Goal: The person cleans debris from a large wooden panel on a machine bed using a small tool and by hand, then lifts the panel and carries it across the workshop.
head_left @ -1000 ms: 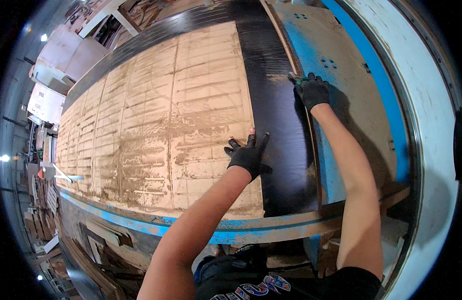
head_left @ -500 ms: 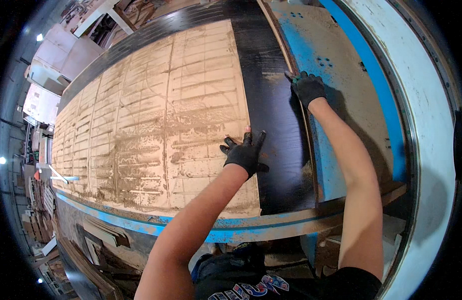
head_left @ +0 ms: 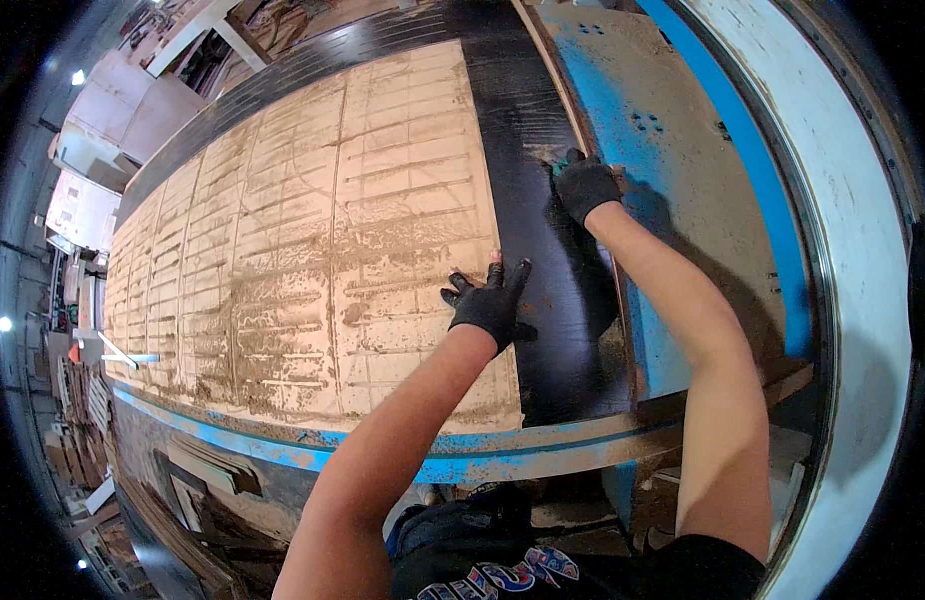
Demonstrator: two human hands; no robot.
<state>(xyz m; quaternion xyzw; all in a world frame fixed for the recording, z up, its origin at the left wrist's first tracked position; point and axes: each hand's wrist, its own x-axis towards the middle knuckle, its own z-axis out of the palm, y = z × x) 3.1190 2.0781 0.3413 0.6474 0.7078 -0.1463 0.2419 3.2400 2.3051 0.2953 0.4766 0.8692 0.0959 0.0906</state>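
Note:
My left hand (head_left: 485, 303), in a black glove with some fingertips bare, rests with spread fingers on the right border of a pale tan board (head_left: 407, 215). Grooves and brown dust mark that board. It lies on a larger black wood-grained panel (head_left: 537, 250). Over the right part of the black panel, close to its edge strip, my right hand (head_left: 586, 187) is gloved in black with its fingers curled. A small bit of green shows by its fingertips. What the fingers hold, if anything, is hidden. A scuffed, dusty patch lies beside them.
A thin wooden strip (head_left: 557, 75) runs along the black panel's right edge. Beyond it is a dusty blue machine bed (head_left: 672, 150), bordered by a pale curved frame (head_left: 872, 330). A blue rail (head_left: 472, 468) crosses the near side. Boards (head_left: 212, 465) are stacked below left.
My right hand has moved left and slightly down, from the panel's edge strip onto the black surface. My left hand has stayed in place.

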